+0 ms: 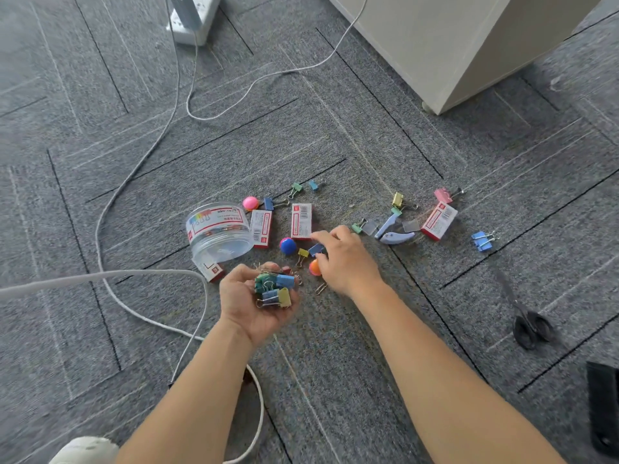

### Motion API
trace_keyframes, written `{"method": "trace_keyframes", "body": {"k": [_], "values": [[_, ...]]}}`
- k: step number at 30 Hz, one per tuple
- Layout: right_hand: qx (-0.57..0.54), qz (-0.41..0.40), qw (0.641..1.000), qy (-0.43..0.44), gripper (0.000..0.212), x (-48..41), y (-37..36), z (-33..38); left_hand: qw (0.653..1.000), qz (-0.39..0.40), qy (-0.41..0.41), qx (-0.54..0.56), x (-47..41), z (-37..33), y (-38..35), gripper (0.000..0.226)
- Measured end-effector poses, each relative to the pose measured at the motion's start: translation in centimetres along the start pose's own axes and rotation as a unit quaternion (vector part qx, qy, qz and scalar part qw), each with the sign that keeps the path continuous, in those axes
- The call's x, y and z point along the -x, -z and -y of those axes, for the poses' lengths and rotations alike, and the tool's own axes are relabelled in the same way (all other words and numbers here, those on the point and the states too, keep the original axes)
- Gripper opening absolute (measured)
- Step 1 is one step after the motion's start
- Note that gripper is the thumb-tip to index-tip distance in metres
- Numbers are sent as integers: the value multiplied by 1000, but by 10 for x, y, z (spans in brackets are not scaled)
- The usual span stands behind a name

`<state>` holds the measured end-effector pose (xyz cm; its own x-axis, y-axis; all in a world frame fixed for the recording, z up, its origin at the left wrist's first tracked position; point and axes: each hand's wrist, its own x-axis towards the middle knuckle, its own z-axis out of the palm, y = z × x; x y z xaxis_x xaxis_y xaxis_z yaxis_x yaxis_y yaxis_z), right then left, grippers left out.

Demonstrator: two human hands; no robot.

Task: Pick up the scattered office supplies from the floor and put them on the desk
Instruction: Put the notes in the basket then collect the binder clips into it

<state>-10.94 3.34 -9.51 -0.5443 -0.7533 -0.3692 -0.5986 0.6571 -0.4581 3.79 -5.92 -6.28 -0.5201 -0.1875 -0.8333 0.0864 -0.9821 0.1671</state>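
Note:
My left hand (249, 301) is cupped palm up and holds a bunch of coloured binder clips (274, 288). Just to its right, my right hand (341, 256) pinches a blue binder clip (316, 249) on the carpet, beside a yellow clip (302, 254) and an orange ball (314, 267). A blue ball (288, 246), a pink ball (250, 203), several red-and-white staple boxes (301, 221), a clear plastic tub (219, 231) on its side, a blue hole punch (393, 231) and more clips (482, 240) lie scattered around.
Black scissors (529, 321) lie at the right, a black object (603, 406) at the right edge. White cables (110, 202) loop over the grey carpet from a power strip (192, 20) at the top. A beige cabinet (452, 45) stands at the upper right.

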Motion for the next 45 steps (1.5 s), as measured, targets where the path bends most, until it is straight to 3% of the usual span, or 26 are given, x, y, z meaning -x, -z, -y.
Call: {"method": "trace_keyframes", "body": {"k": [4,11,15,20,24,29,32,35,38,40,42,45], "values": [[25,10,1000,12,29,3,0,8,999,-7,-5,37,2,-7,6,24],[48,9,999,-10,32,6,-1,13,998,-32,31,43,-2,-5,6,29],[-64,-45,996,-52,16,11,3,0,997,-76,27,10,-8,-4,10,29],[-226,-90,966,-87,16,22,15,-3,995,-99,3,-24,-11,2,4,29],[-296,-75,952,19,13,45,30,28,999,-31,3,-6,-11,7,0,31],[-97,-21,984,145,24,58,14,57,998,54,11,32,-15,9,10,40],[-179,-42,973,136,24,55,20,52,996,53,35,58,-12,7,17,35],[-219,-87,970,62,19,43,28,32,991,40,63,110,-5,1,24,24],[-85,-36,996,20,30,28,21,21,992,29,52,114,4,-8,30,33],[28,30,997,71,47,21,6,30,992,32,36,114,6,-15,35,49],[133,40,983,120,54,18,-11,41,993,32,23,112,8,-21,39,60],[203,5,970,132,46,15,-30,52,994,-10,-4,106,7,-26,42,43]]}}
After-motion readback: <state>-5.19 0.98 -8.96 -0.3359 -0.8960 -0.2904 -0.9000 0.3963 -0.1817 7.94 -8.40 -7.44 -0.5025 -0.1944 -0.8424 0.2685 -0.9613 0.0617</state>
